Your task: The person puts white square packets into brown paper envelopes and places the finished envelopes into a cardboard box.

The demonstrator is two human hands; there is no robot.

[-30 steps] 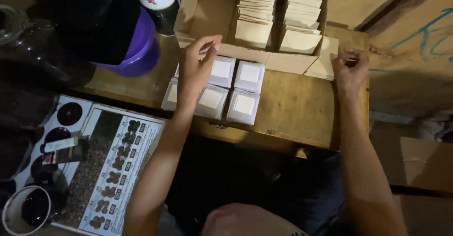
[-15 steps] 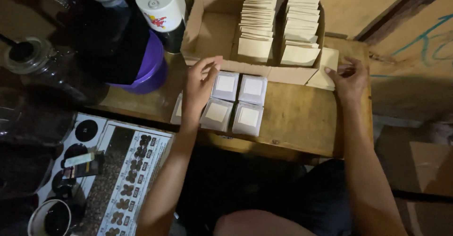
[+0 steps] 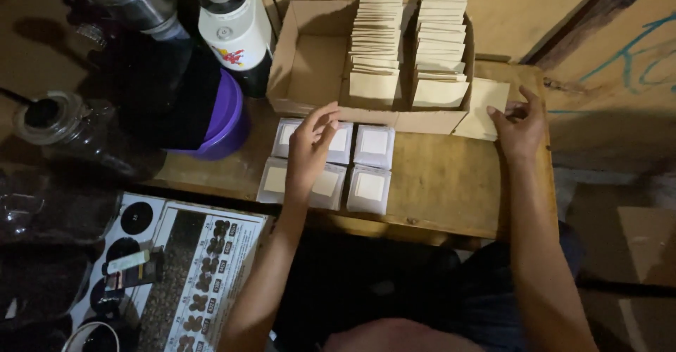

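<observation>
My left hand [image 3: 310, 148] hovers over several stacks of white square packets [image 3: 372, 165] laid out in a block on the wooden table [image 3: 451, 183], fingers bent and touching the top of one stack. My right hand [image 3: 520, 127] rests at the table's far right on a loose tan envelope [image 3: 482, 105], pinching its edge. Just behind both hands stands an open cardboard box [image 3: 310, 63] that holds two rows of upright tan envelopes [image 3: 408, 42].
A purple bowl [image 3: 229, 123] and a white and black bottle [image 3: 236, 24] stand at the table's left end. Dark jars and metal canisters crowd the left. A printed chart sheet [image 3: 197, 267] lies lower left. Painted wooden boards rise behind the table.
The head view has tilted and shifted, so the table sits lower in the picture. My left hand stays over the white packets and my right hand stays on the loose envelope.
</observation>
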